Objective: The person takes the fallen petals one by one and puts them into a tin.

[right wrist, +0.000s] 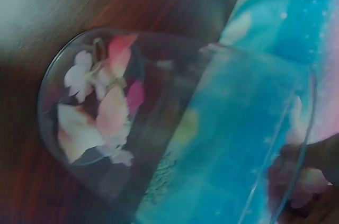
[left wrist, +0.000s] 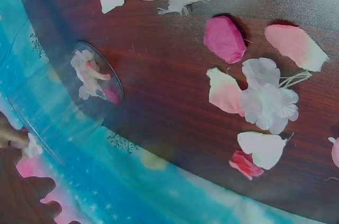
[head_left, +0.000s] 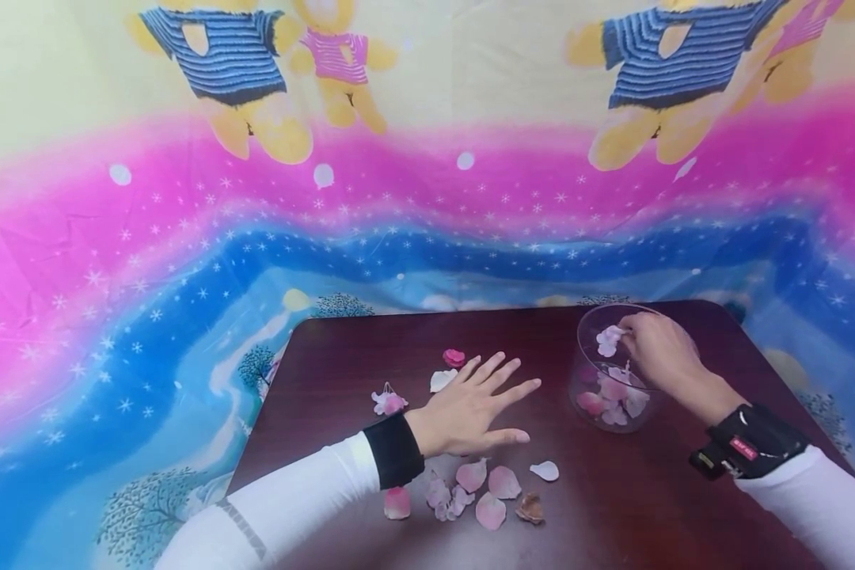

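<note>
My right hand (head_left: 659, 352) is at the mouth of a clear glass container (head_left: 581, 360), pinching a pale pink artificial flower (head_left: 608, 340) between thumb and fingers. In the right wrist view the fingers and flower are dark and partly cut off at the edge. Several pink, white and magenta petals (right wrist: 113, 110) lie at the bottom of the glass. My left hand (head_left: 463, 408) is palm down over the table, fingers spread and holding nothing. Whether it touches the table cannot be told. Beyond it are a white petal (head_left: 442, 380) and a deep pink petal (head_left: 454, 358).
On the dark wood table (head_left: 370, 340), a pale flower (head_left: 385, 400) lies left of the left hand. Nearer are pink petals (head_left: 491, 511), a lilac-pink flower (head_left: 439, 499), a white petal (head_left: 545, 471) and a brown dried petal (head_left: 530, 508). A printed cloth (head_left: 427, 190) hangs behind.
</note>
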`<state>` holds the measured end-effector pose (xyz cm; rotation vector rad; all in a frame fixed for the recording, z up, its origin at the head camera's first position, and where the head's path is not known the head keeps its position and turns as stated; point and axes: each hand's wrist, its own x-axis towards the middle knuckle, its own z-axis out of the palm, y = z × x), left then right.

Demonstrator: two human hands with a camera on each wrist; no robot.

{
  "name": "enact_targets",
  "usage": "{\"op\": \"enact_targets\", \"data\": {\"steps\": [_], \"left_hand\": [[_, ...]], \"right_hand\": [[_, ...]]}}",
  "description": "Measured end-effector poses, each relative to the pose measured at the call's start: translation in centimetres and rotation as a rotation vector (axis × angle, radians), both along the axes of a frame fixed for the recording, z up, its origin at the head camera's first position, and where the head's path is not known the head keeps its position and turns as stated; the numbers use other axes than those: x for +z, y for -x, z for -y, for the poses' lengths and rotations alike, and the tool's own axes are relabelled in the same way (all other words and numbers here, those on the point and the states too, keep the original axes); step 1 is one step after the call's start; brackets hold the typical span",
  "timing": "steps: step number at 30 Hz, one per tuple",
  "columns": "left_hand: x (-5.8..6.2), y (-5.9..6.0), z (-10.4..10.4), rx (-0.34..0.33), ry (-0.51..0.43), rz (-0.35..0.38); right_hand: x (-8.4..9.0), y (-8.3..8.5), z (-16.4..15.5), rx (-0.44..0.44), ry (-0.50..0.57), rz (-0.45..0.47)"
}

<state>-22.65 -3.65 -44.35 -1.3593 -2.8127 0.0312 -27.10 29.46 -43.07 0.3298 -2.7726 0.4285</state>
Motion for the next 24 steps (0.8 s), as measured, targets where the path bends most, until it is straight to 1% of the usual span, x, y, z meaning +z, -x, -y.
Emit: {"op": "enact_targets", "data": {"steps": [2, 5, 7, 8, 10, 15, 20, 24], "left_hand": [[-0.2, 0.0, -0.1, 0.001, -0.003, 0.012], [-0.5, 0.0, -0.4, 0.0, -0.003, 0.036], [-0.8, -0.1, -0.5, -0.001, 0.003, 0.055], [-0.9, -0.2, -0.6, -0.001, 0.006, 0.061], [-1.1, -0.2, -0.7, 0.0, 0.012, 0.068], [-1.6, -0.3, -0.8, 0.005, 0.02, 0.071], [-1.9, -0.2, -0.7, 0.009, 0.023, 0.071], [-1.8, -0.1, -0.6, 0.014, 0.02, 0.079]], "right_hand": [[-0.4, 0.2, -0.6, -0.006, -0.062, 0.084], [-1.0, 0.3, -1.3, 0.008, -0.179, 0.192], [-1.4, 0.3, -1.5, 0.018, -0.23, 0.221], [-1.5, 0.2, -1.5, 0.014, -0.239, 0.234], [-1.7, 0.2, -1.4, 0.003, -0.239, 0.267], [-1.8, 0.1, -0.8, -0.001, -0.197, 0.32], [-1.4, 0.1, -0.5, 0.003, -0.183, 0.334], [-1.2, 0.1, -0.3, 0.008, -0.172, 0.327]]}}
